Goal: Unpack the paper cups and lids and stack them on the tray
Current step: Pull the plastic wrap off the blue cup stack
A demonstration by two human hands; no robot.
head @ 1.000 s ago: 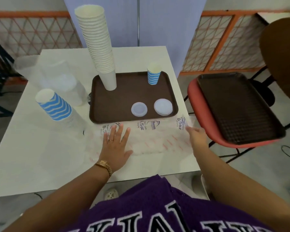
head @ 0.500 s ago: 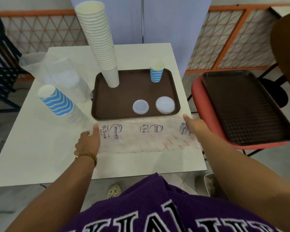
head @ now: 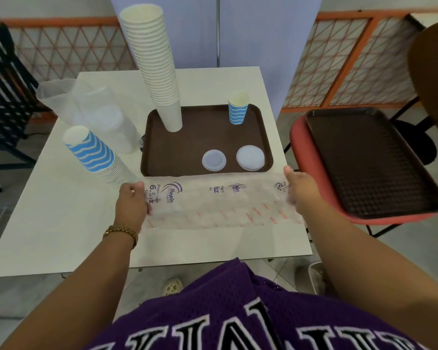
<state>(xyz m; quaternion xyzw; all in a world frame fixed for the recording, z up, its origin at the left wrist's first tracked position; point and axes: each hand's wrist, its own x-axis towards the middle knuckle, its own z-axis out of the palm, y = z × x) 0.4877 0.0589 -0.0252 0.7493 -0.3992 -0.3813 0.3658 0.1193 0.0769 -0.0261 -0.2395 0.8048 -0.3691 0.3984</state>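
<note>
Hands (head: 131, 205) and (head: 301, 192) grip an emptied plastic sleeve (head: 213, 205) on the table (head: 61, 236); white cups (head: 159, 79), one striped cup (head: 238, 109) and two lids (head: 214, 160) occupy the tray (head: 187, 147), striped stack (head: 94, 154) remaining beside it.

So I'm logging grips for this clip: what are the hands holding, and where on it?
Both hold the empty printed plastic sleeve: left hand grips its left end, right hand its right end.
</note>
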